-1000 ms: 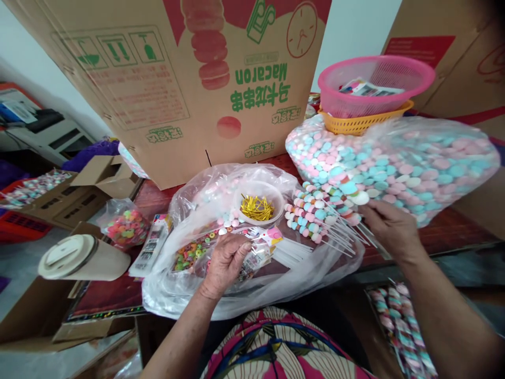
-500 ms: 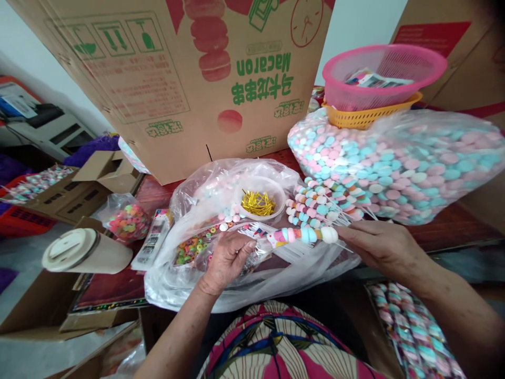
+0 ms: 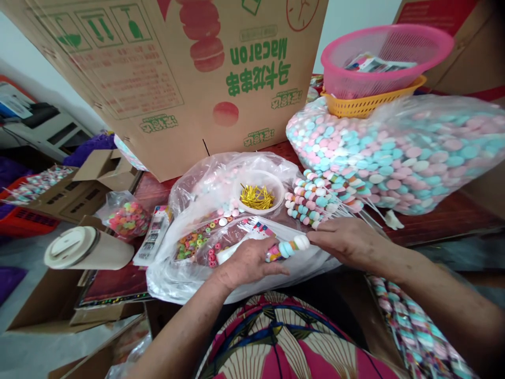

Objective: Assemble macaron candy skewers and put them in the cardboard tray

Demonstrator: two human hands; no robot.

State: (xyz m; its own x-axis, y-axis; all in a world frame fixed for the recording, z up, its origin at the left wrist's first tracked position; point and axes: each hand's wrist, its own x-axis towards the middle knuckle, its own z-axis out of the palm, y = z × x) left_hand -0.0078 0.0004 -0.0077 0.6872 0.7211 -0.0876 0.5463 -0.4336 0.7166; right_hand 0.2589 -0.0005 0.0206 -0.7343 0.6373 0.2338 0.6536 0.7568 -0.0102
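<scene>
Sliding a candy skewer [image 3: 290,246] into its narrow printed sleeve [image 3: 252,234] is the work both hands share, low over the clear plastic sheet [image 3: 189,281] spread on the red surface [image 3: 442,223]. The left hand [image 3: 246,263] closes its grip around the sleeve and the front end of the skewer, fingers wrapped over the top, while the right hand [image 3: 347,242] pinches the stick end with its fingertips, touching the last white piece. To do this well, I judge the left hand should keep the sleeve's mouth open and straight in line with the stick, and the right should push gently along the axis so no piece catches or slips off. Just behind lie a pile of finished skewers [image 3: 315,202], a white bowl [image 3: 258,192] of gold twist ties [image 3: 256,197] and loose ring candies [image 3: 193,242]. A big bag of pastel candies [image 3: 394,152] sits beyond, under stacked pink and orange baskets [image 3: 379,63].
</scene>
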